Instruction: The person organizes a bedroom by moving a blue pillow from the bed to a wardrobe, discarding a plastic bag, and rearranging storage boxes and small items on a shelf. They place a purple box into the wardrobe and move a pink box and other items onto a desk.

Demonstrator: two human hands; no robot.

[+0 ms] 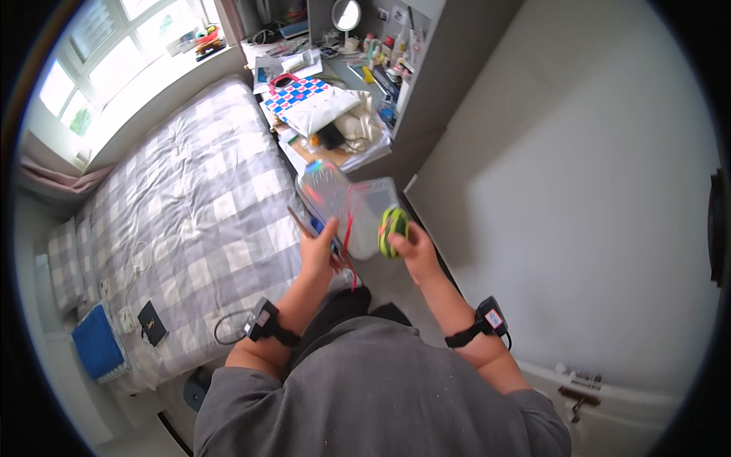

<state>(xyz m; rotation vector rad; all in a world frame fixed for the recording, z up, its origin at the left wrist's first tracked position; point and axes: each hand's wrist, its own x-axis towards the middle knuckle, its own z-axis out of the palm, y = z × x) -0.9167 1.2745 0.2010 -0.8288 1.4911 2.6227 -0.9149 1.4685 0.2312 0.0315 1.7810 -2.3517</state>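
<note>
My left hand point(318, 254) grips a bundle of things out in front of me. In it are a clear plastic case point(322, 185) with a rainbow sheen, a thin brown stick point(298, 220) and a blue item point(317, 225) partly hidden by my thumb. A red cord point(348, 225) hangs down beside that hand. A second clear piece point(374, 197), blurred, lies against the case; whether it is a separate thing I cannot tell. Between the thumb and fingers of my right hand point(420, 251) is a small oval object point(388, 240), striped green and black like a watermelon.
To the left is a bed point(211, 188) with a grey-and-white checked cover. Ahead stands a cluttered desk point(354, 74) bearing a checkered bag point(300, 97), a black box-like item point(330, 137) and a round mirror point(346, 16). A plain wall point(559, 188) rises at the right.
</note>
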